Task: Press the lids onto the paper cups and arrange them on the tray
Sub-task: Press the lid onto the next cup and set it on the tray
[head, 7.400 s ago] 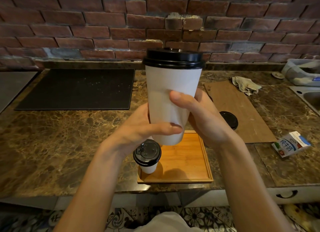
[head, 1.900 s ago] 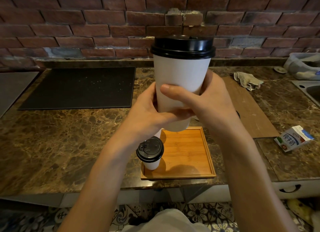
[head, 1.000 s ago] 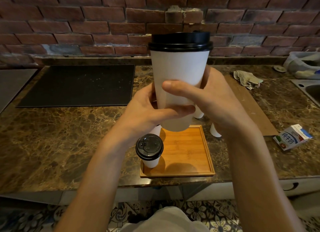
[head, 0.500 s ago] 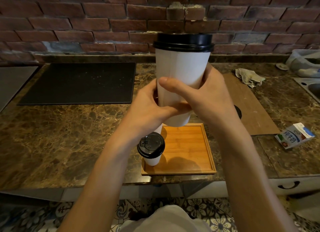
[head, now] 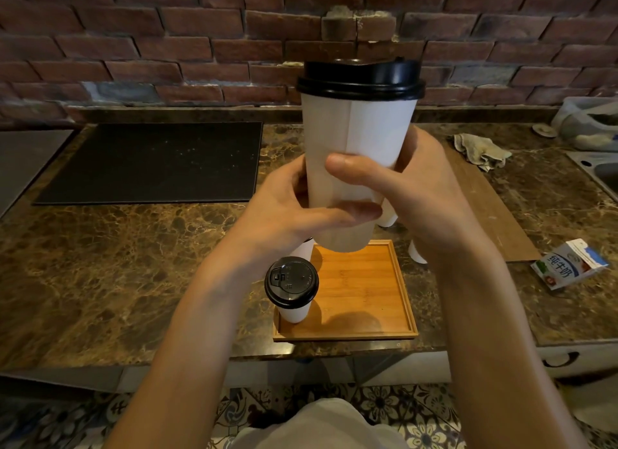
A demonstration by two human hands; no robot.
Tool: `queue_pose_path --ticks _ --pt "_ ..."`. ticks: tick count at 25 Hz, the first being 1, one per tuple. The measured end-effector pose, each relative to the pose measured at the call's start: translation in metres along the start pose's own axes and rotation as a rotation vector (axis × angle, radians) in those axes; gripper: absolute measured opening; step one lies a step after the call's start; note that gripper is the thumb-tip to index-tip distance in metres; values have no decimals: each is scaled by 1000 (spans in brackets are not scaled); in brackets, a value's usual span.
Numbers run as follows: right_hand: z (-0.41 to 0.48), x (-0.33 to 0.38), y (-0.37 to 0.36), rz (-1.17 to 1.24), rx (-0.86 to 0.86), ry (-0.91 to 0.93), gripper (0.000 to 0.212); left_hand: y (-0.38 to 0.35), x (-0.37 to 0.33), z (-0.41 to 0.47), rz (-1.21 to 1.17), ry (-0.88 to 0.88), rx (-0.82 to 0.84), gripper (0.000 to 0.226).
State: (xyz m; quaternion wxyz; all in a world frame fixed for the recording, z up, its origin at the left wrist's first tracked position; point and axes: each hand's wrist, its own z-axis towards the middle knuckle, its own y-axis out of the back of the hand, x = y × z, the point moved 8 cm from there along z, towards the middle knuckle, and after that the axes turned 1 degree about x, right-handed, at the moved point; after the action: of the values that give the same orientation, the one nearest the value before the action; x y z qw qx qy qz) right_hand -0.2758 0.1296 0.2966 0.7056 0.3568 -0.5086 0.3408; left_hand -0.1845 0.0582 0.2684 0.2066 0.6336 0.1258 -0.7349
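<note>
Tall paper cup (head: pixel 359 137), black lid (head: pixel 361 80) on, is held upright in the air above the wooden tray (head: pixel 368 281), with the left hand (head: pixel 284 211) and right hand (head: pixel 418 194) both wrapped round its lower half. Lidding looks done; next comes a level set-down on the tray's bare part, beside the small lidded cup (head: pixel 291 288) standing at its front-left corner
</note>
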Motion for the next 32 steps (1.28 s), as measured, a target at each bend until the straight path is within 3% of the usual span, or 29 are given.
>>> queue_pose_path --ticks 3,6,11,14,19,24,32 --pt "0 -6 -3 81 60 -28 61 -4 6 0 -45 19 62 55" --pt "-1 -11 -5 128 102 -44 52 -6 9 -1 -70 20 84 57" --pt "2 -6 -5 48 118 -38 48 -2 9 1 -35 13 40 55" --pt "2 -2 -4 -1 56 -28 49 1 8 2 6 0 -34 57" --pt "1 -7 -3 -136 -115 -58 71 10 13 3 111 11 -190 46" --pt "-5 -8 -5 -186 -261 -44 72 12 19 4 130 12 -255 42" --pt "0 -1 3 8 -103 -32 58 9 -1 2 85 -33 -121 57"
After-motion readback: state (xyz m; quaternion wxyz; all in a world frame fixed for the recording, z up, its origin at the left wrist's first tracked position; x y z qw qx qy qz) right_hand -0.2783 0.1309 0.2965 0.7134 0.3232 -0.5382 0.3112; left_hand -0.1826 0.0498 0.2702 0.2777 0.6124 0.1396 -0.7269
